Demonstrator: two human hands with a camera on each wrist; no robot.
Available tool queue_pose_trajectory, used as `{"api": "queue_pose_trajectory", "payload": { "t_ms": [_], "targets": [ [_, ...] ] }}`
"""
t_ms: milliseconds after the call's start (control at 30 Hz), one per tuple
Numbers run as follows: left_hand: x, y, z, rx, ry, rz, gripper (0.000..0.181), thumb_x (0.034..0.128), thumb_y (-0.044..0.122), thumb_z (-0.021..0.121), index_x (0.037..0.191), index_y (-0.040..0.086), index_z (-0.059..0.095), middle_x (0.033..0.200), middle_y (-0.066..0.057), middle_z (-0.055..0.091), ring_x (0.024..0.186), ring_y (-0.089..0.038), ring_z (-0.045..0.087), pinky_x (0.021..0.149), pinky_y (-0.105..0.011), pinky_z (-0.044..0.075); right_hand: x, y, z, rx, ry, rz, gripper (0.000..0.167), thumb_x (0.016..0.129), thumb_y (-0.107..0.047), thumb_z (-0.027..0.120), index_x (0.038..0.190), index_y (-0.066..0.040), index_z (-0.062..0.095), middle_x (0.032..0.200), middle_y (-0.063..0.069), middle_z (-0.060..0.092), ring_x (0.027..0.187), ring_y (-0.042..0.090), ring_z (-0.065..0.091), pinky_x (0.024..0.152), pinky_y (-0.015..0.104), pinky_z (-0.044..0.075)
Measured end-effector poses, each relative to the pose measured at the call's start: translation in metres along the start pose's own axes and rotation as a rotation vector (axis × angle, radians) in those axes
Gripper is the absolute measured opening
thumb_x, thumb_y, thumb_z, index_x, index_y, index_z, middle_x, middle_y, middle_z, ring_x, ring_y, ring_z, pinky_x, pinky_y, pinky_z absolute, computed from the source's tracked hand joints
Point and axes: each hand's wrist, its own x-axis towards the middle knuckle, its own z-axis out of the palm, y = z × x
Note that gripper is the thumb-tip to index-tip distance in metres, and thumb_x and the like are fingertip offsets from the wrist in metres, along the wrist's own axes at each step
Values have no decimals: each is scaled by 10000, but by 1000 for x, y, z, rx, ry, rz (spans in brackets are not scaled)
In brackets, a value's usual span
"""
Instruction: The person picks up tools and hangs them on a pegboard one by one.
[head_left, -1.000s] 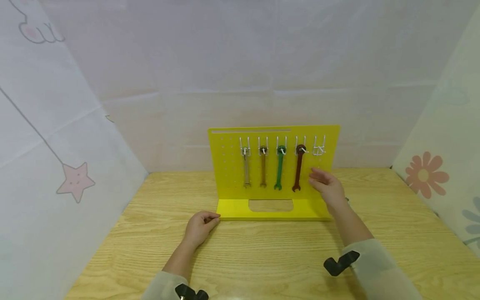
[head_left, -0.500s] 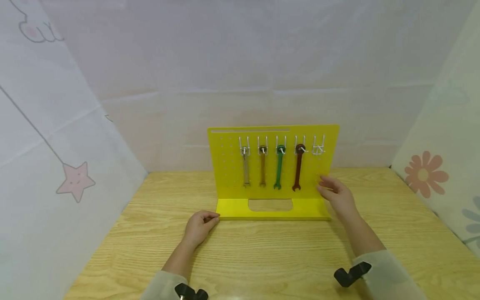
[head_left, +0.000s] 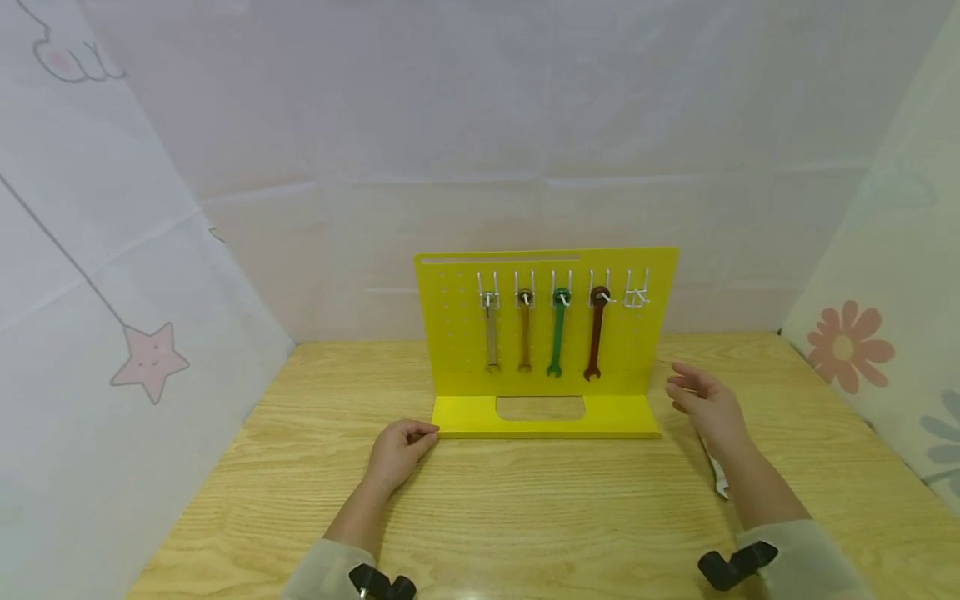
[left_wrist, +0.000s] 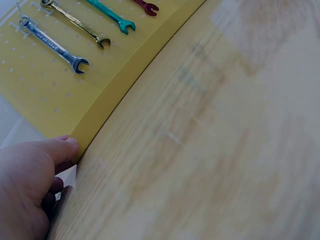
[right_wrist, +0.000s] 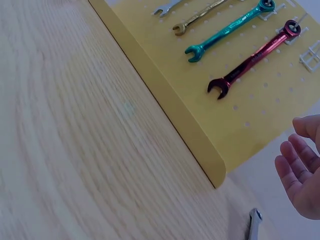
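Note:
A yellow pegboard stand [head_left: 465, 358] stands upright on the table. From its hooks hang a silver wrench [head_left: 492, 337], a gold wrench [head_left: 525, 337], a green wrench [head_left: 558, 337] and a red wrench [head_left: 596, 337]. My left hand [head_left: 396, 458] pinches the left front corner of the base between thumb and fingers. To the right of the board, my right hand [head_left: 712, 412] hovers with loosely bent fingers and holds nothing. Below it another silver wrench [head_left: 720, 482] lies on the table, partly hidden by the hand and forearm; one end [right_wrist: 256, 215] shows in the right wrist view.
At the board's right end, a white hook [head_left: 637, 292] carries no wrench. The wood table [head_left: 540, 508] extends around the stand. Printed white cloth [head_left: 540, 150] hangs behind and at both sides.
My right hand has moved right and down, away from the board's front to beside it, exposing part of the silver wrench on the table. My left hand has stayed at the corner.

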Motion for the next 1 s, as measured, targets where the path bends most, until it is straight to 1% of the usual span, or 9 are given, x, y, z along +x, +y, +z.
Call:
{"api": "queue_pose_trajectory", "payload": {
  "t_ms": [200,300,367,433,500,667,733,867,1000],
  "targets": [
    [1,1,-1,2,1,1,99,891,169,721,967,138,775,987,-28,708,836,-122,573,760,-286,472,-8,9,-14,-33,-2,31,632,997,-362,564,1494,-27,362,1138,-152,541,938,-65,564,836,146,519],
    [1,1,-1,6,0,-1,99,891,170,721,969,142,775,993,-26,706,843,-120,573,761,-285,471,-11,15,-19,-65,2,47,623,1006,-358,546,1494,-18,361,1166,-103,559,932,-66,565,835,169,531],
    [1,0,-1,4,-3,-4,100,892,173,721,970,142,775,993,-27,705,844,-123,571,762,-287,470,-13,19,-22,-94,3,66,621,1011,-366,531,1495,-16,359,1198,-51,555,939,-63,560,830,172,532],
    [1,0,0,4,-4,-6,101,893,176,721,971,142,775,994,-27,704,845,-123,570,761,-286,469,-15,23,-23,-113,4,88,610,1018,-358,519,1493,-10,360,1247,35,550,937,-50,558,824,177,534],
    [0,-1,0,3,-4,-7,103,895,179,719,971,139,775,991,-29,702,841,-122,567,756,-285,468,-16,26,-25,-138,6,111,616,1018,-365,515,1487,3,364,1248,75,554,913,-41,559,798,178,534],
    [0,-2,0,1,-8,-3,106,896,188,718,972,139,774,989,-26,701,834,-119,561,750,-281,464,-17,35,-25,-142,33,182,608,1005,-334,548,1470,22,387,1186,78,582,844,15,554,716,193,521],
    [0,-1,0,-1,-8,-2,104,896,189,719,971,142,774,990,-23,703,831,-118,560,751,-280,464,-17,38,-25,-147,53,204,606,995,-327,568,1462,22,404,1184,98,590,829,14,548,700,191,511],
    [0,-1,0,-4,-6,1,103,895,188,719,969,142,774,992,-22,705,828,-115,561,748,-276,465,-18,42,-27,-193,78,215,608,983,-317,589,1437,52,425,1202,197,609,800,-10,549,678,185,498],
    [1,-1,0,-7,-5,2,105,894,188,721,972,143,775,999,-25,706,835,-114,566,753,-275,469,-17,47,-28,-224,90,214,594,979,-302,599,1418,69,446,1182,230,631,787,-18,536,668,179,486]
  ]
}}
